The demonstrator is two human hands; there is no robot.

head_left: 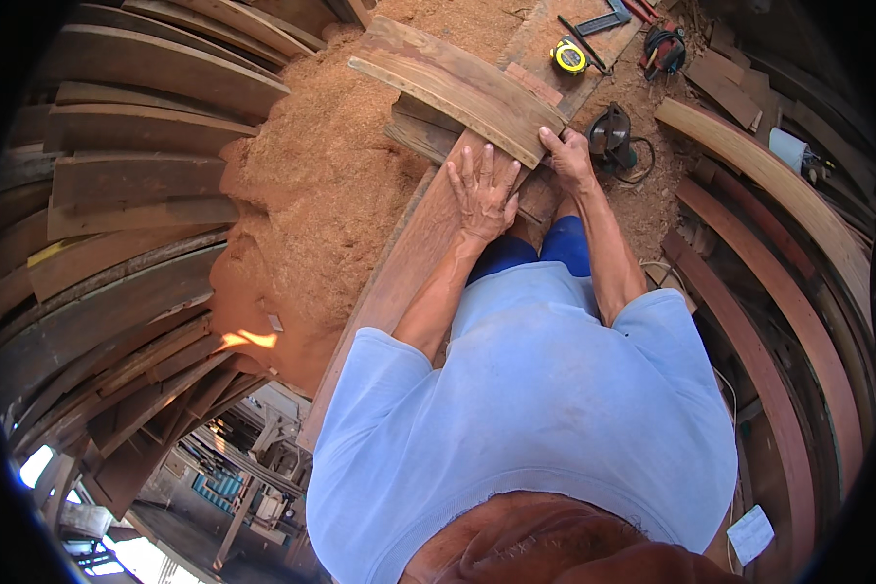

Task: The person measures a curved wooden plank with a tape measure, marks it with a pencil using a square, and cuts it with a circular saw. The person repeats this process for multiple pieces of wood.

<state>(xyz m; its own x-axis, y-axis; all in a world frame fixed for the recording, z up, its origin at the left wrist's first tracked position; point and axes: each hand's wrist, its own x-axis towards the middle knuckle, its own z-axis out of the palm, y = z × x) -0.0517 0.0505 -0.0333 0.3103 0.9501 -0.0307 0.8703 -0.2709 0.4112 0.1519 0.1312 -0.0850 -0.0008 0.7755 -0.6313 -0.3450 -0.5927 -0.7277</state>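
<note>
Crowded woodworking place, with stacks of boards [151,185] all along the left side and long planks [779,282] along the right, bent by the lens. Between these, much loose sawdust [311,185]. Close by, a long reddish board [389,282], running from lower left toward upper right, beneath the left hand [483,195]. Across its upper part, a shorter board [457,83], just ahead of both hands, with long axis from far left to near right. Nearest to its near right end, the right hand [569,161]: pinching there with the thumb on top, other fingers mostly hidden. Left hand flat, fingers spread wide over the long reddish board, fingertips just beside the lower edge of the shorter board; not possible to tell if touching. To the right, beyond the right hand, a dark tool [609,134] with cable. Further ahead, a bluish square [603,19] and, smaller, a yellow tape measure [569,56].
</note>
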